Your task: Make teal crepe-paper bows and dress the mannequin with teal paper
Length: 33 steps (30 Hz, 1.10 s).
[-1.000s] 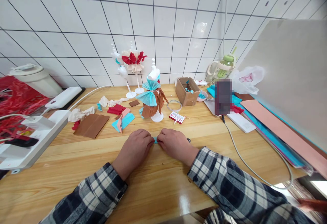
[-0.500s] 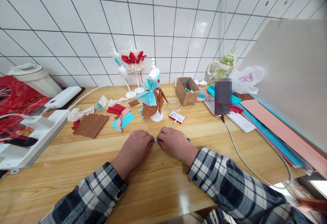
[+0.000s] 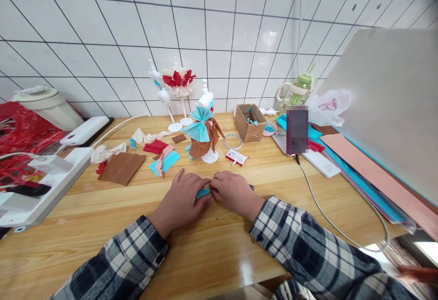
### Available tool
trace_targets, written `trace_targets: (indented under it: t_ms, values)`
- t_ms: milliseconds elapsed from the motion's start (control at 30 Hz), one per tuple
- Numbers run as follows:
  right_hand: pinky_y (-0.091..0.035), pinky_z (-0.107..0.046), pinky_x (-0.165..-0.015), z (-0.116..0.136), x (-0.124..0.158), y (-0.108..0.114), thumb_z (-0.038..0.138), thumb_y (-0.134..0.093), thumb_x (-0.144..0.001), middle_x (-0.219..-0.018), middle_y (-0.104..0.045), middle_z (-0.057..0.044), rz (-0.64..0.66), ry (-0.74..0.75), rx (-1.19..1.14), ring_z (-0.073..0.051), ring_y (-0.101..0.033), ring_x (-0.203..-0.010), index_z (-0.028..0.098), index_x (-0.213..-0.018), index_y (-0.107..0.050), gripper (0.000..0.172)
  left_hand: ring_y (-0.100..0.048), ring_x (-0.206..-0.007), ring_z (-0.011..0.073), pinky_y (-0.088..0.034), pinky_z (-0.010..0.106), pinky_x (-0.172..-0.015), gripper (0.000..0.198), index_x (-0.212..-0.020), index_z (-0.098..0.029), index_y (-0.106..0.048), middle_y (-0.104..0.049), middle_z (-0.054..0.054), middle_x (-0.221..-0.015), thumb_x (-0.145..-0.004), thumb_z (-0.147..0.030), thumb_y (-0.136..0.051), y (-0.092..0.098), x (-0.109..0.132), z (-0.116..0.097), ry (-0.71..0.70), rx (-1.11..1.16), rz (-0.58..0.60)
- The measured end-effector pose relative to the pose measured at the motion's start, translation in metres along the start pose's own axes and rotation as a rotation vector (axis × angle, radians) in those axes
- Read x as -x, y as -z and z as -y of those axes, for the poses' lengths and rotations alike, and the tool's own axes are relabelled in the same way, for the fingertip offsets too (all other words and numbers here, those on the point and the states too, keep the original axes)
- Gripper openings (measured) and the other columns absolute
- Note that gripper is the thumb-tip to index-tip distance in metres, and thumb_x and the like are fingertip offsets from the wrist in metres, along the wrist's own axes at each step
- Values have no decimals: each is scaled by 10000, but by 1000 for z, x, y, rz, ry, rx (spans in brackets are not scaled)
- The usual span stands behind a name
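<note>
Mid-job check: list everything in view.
blue paper piece: one, blue, between both hands
dress form: one, blue bow, brown paper, behind hands
second dress form: one, white with red bows, by wall
cardboard box: one, brown, right of dress form
small box: one, red-white, before cardboard box
brown sheet: one, brown, left of centre
power strip: one, white, far left
table: one, wooden, below everything
left hand: one, plaid sleeve, pinching blue paper piece
right hand: one, plaid sleeve, pinching blue paper piece
</note>
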State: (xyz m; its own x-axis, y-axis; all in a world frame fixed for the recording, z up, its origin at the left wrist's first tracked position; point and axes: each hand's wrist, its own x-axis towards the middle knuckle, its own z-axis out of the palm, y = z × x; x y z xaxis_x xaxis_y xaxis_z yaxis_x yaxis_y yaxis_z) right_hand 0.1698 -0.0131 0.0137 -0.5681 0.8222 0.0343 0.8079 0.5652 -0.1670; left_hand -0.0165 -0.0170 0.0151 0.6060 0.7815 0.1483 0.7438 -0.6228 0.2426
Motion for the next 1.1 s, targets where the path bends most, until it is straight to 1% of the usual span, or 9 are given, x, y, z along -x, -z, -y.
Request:
trace_targets:
  t_ms: [67,167,233,367,467,667,833,933,1100]
  values:
    - [-442,-281,-787,1,0,-1,300,-468,-934,-918,-629,-55,-10,6,6,-182,-578,-895,192,-940,-654,215,-552,-1004,240,-154,587,-1087,213,-1009,-237,-633,-637,46,-998,-864,-347,-523,1,0,-1,5,-33,-5]
    - [-441,-277,-779,1,1,-2,301,-465,-934,-904,-627,-49,-30,13,17,-179,-578,-882,197,-926,-652,213,-552,-1013,227,-113,602,-1089,164,-924,-257,-665,-636,29,-990,-876,-274,-509,2,-1,-1,25,-65,-32]
    - [-441,-277,-761,0,1,-3,299,-459,-935,-898,-625,-43,-46,11,22,-178,-580,-867,200,-914,-651,218,-550,-1031,226,-88,613,-1088,160,-922,-267,-669,-640,24,-999,-879,-268,-515,2,-2,-1,24,-68,-51]
    - [-440,-277,-738,-1,1,-2,297,-459,-931,-896,-621,-39,-58,15,27,-178,-583,-857,196,-934,-645,213,-535,-1084,242,-29,630,-1088,151,-955,-273,-668,-652,25,-1011,-872,-319,-551,3,-3,0,3,-80,-80]
    - [-434,-274,-740,0,2,-2,297,-449,-935,-901,-619,-39,-62,13,26,-177,-580,-864,201,-924,-644,218,-538,-1081,238,-12,634,-1086,145,-917,-282,-685,-658,20,-998,-867,-262,-550,3,-2,0,-13,-94,-90]
    - [-427,-271,-714,0,3,-1,294,-476,-921,-881,-618,-27,-84,29,27,-173,-577,-846,208,-899,-643,189,-552,-1038,224,-73,615,-1090,170,-878,-278,-698,-660,14,-956,-857,-218,-540,4,-3,-2,-15,-70,-97]
    - [-424,-275,-712,-3,2,-1,307,-472,-928,-883,-622,-26,-77,48,37,-175,-578,-842,210,-896,-650,205,-561,-974,209,-180,571,-1085,180,-850,-268,-709,-653,16,-928,-843,-202,-542,3,-3,0,-10,-22,-72]
    - [-419,-278,-707,-3,1,-1,307,-480,-925,-883,-627,-29,-74,61,41,-179,-578,-841,207,-895,-653,202,-562,-947,204,-223,547,-1079,191,-852,-263,-711,-645,18,-915,-836,-184,-538,2,-3,2,-17,-5,-61]
    - [-409,-273,-708,-3,2,1,304,-497,-925,-866,-632,-29,-85,88,-1,-173,-577,-833,207,-879,-663,198,-565,-922,202,-318,491,-1046,190,-840,-235,-712,-648,35,-922,-836,-169,-534,-3,-3,7,-46,53,-77]
